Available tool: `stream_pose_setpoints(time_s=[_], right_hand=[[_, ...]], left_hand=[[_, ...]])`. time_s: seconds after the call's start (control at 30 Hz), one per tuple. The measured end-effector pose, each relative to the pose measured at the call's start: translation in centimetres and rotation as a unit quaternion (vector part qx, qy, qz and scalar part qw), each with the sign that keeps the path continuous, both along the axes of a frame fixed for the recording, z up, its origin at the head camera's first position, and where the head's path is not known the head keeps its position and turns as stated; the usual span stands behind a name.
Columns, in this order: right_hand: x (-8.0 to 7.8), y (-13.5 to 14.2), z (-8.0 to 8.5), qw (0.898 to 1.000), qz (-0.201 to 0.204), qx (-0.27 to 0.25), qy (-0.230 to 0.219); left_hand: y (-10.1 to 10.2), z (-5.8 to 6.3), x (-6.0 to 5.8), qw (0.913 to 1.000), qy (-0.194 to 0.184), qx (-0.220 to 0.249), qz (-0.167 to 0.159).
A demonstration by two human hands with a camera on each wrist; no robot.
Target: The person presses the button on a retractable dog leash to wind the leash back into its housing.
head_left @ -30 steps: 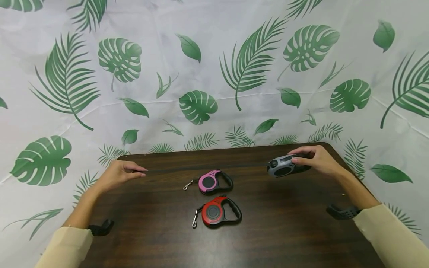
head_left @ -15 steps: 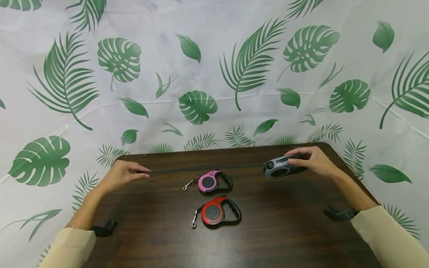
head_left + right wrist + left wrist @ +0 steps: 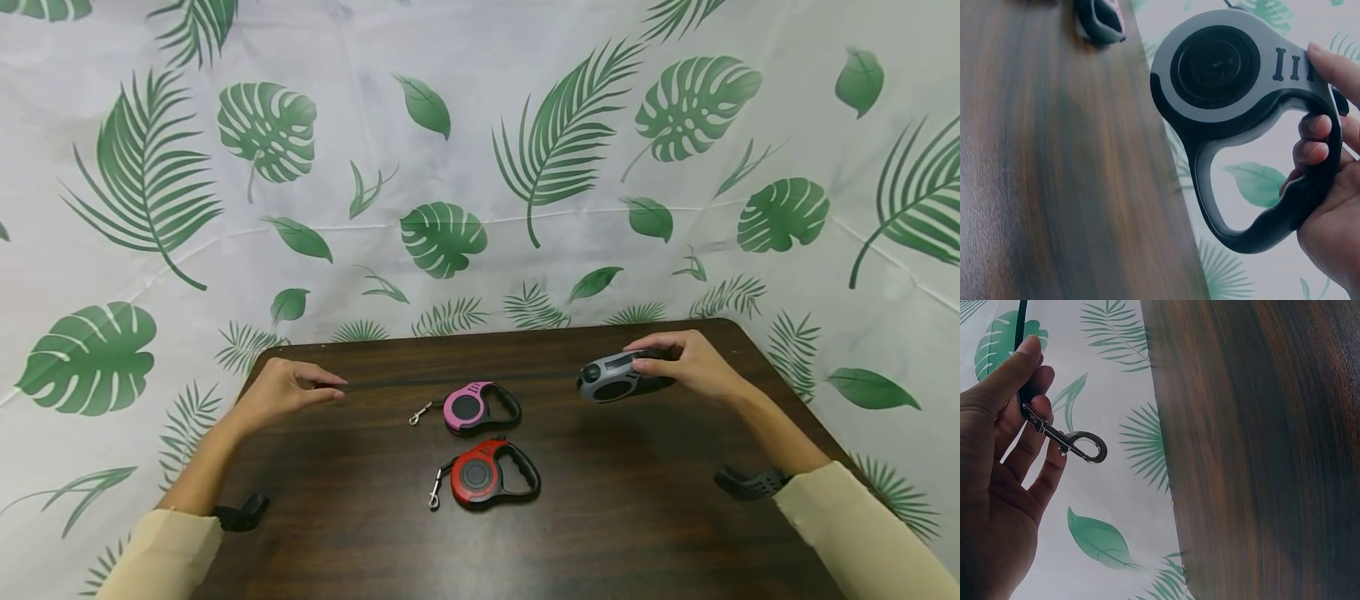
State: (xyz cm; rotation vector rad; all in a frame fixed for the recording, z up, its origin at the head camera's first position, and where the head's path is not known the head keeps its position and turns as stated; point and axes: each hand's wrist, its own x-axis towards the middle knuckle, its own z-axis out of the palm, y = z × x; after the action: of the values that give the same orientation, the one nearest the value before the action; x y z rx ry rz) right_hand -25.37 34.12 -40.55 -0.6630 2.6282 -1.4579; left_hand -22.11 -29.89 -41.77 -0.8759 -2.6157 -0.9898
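Observation:
In the head view my right hand [image 3: 686,367] holds a grey and black retractable dog leash [image 3: 607,387] above the right side of the table. The right wrist view shows its fingers curled through the black loop handle [image 3: 1310,200], with the thumb up by the bone-shaped marks on the grey case. Over at the left, my left hand [image 3: 288,392] pinches the black leash strap [image 3: 1021,319] between thumb and fingers. A metal snap hook [image 3: 1088,447] hangs from that strap end across the fingers. The thin strap runs taut between both hands.
Between the hands, a pink retractable leash [image 3: 465,408] lies on the dark wood table [image 3: 600,533], with a red one [image 3: 476,475] in front of it. Their snap hooks point left. A leaf-print cloth [image 3: 465,167] hangs behind the table.
Both hands have come closer together: the left moved a little right, the right moved left with the grey leash. The strap between them is shorter. The pink and red leashes stay put.

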Motion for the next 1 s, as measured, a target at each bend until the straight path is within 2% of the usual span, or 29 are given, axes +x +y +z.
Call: stream_pose_setpoints(time_s=[0.5,0.77,1.0], right_hand=[[0.1,-1.6,-0.1,1.000,-0.001,-0.022,-0.018],[0.3,-2.6,-0.3,0.999,0.019,-0.035,-0.012],[0.6,-3.4,-0.4,0.999,0.015,-0.045,-0.019]], left_hand=[[1.6,0.4,0.1,0.9999,0.002,0.000,-0.011],[2.6,0.1,-0.1,0.9996,0.009,0.006,-0.025],[3.5,-0.2,-0.1,0.9994,0.002,0.010,-0.032]])
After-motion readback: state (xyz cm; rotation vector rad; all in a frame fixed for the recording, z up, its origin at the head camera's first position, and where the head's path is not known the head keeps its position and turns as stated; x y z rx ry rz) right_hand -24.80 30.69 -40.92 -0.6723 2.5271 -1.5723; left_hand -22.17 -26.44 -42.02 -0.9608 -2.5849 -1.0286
